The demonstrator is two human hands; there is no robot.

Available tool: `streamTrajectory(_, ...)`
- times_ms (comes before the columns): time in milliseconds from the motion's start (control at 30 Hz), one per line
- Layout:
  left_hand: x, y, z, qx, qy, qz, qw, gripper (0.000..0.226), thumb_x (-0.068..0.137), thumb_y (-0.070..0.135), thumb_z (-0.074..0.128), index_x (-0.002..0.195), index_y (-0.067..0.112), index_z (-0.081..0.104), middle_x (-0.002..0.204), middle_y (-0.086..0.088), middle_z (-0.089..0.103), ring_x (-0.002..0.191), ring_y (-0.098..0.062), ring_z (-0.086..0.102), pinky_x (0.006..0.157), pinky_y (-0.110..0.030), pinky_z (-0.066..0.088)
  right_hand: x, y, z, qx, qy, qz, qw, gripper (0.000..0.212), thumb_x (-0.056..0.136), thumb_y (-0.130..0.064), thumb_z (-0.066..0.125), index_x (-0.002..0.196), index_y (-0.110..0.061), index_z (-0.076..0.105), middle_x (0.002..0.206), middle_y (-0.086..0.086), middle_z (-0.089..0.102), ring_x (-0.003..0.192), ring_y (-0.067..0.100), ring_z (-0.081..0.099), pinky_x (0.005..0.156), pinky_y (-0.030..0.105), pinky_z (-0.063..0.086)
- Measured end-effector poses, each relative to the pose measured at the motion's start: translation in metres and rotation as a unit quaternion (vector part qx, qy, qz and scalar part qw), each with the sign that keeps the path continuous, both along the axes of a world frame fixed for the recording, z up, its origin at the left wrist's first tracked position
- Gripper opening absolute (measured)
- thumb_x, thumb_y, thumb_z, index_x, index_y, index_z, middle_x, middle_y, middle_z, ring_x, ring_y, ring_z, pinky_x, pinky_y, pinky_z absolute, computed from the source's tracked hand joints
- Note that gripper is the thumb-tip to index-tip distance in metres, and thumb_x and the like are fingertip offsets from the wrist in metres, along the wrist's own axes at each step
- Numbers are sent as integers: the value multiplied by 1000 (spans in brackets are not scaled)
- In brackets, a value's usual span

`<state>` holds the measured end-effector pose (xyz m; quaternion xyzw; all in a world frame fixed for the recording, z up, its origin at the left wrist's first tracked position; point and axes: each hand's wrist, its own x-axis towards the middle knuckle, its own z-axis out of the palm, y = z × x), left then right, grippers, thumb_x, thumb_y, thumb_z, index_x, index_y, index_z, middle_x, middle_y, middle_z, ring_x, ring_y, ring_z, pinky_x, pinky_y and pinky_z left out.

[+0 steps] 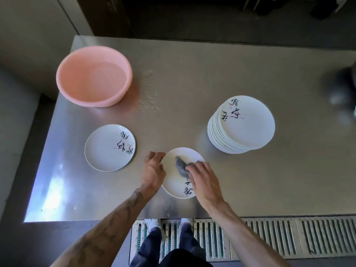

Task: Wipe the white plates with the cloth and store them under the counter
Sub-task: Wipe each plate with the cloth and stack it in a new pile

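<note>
A white plate [174, 180] with black calligraphy lies on the steel counter [192, 83] near its front edge. My left hand [154, 170] grips that plate's left rim. My right hand [204, 180] presses a grey cloth [181, 165] onto the plate's middle. A single white plate [107, 149] of the same kind rests to the left, apart from my hands. At the right stands a tall stack of several white plates [242, 124].
A pink basin [94, 74] holding water sits at the counter's back left, with water drops [148, 101] beside it. A dark blurred object [341, 89] is at the right edge. Below the counter's front edge lies a metal floor grate [289, 236] by my feet.
</note>
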<state>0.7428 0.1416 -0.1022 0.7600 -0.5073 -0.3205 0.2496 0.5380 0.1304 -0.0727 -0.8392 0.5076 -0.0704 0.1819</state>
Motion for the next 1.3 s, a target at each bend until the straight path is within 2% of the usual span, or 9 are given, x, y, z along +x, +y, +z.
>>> streamTrajectory(133, 9, 18, -11, -51, -28, -108, 992, 69, 72, 0, 77, 137, 1, 56, 121, -15, 56, 107, -36, 59, 94, -46, 54, 10, 4, 5, -11, -27, 19, 999, 41, 78, 0, 70, 113, -20, 64, 107, -1, 58, 97, 24, 52, 85, 36, 49)
streamTrajectory(233, 11, 31, -17, -51, -48, -149, 986, 92, 71, 17, 89, 149, 3, 43, 141, -13, 49, 124, -32, 53, 103, -44, 48, 11, 11, -8, 18, -18, 18, 1000, 16, 97, -21, 57, 112, -22, 65, 111, -1, 56, 102, 24, 52, 90, 39, 50)
streamTrajectory(333, 15, 38, -25, -51, -63, -193, 978, 109, 70, 34, 88, 158, 10, 28, 159, -9, 36, 139, -31, 45, 110, -46, 43, 12, 16, -15, 50, 15, -16, 998, 27, 104, -39, 46, 118, -26, 66, 121, 1, 55, 107, 24, 50, 89, 38, 52)
streamTrajectory(567, 28, 38, -31, -45, -107, -257, 959, 129, 63, 76, 73, 162, 15, 18, 169, -2, 22, 153, -21, 27, 120, -48, 30, 18, -6, -18, 45, 68, -119, 990, 35, 93, -27, 71, 128, -30, 65, 132, 8, 53, 111, 29, 52, 93, 43, 51)
streamTrajectory(733, 29, 38, -25, 12, -82, -248, 965, 133, 61, 86, 68, 163, 21, 13, 169, 8, 16, 156, -11, 13, 126, -45, 16, 21, 6, -14, 84, 43, -37, 995, 40, 96, -23, 68, 134, -28, 58, 130, 6, 48, 110, 28, 53, 84, 41, 59)
streamTrajectory(933, 17, 34, -17, 48, -83, -212, 973, 126, 65, 74, 74, 163, 24, 11, 166, 15, 13, 152, 0, 0, 127, -34, 1, 26, -17, -18, 73, 28, -113, 991, 42, 95, -31, 70, 136, -30, 60, 133, 5, 48, 114, 28, 51, 81, 39, 56)
streamTrajectory(1067, 17, 35, -19, 55, -94, -222, 969, 125, 69, 76, 72, 163, 24, 10, 167, 15, 7, 155, -1, -2, 128, -37, 4, 41, -3, -29, 37, 51, -19, 998, 56, 88, -33, 75, 140, -39, 54, 130, 3, 51, 108, 26, 51, 87, 39, 54)
streamTrajectory(1200, 17, 35, -19, 57, -84, -228, 968, 126, 70, 77, 71, 163, 27, 3, 169, 15, 2, 155, -1, -7, 128, -35, -1, 37, -19, -28, 33, 45, -115, 992, 50, 89, -37, 74, 137, -37, 58, 136, 4, 48, 113, 29, 50, 89, 41, 53)
streamTrajectory(1300, 17, 36, -20, 45, -89, -211, 972, 125, 68, 79, 70, 163, 21, 13, 168, 12, 10, 155, -2, 1, 128, -34, 2, 54, -3, -25, 39, 42, -69, 996, 41, 90, -35, 73, 130, -38, 60, 133, 2, 48, 109, 27, 49, 85, 42, 53)
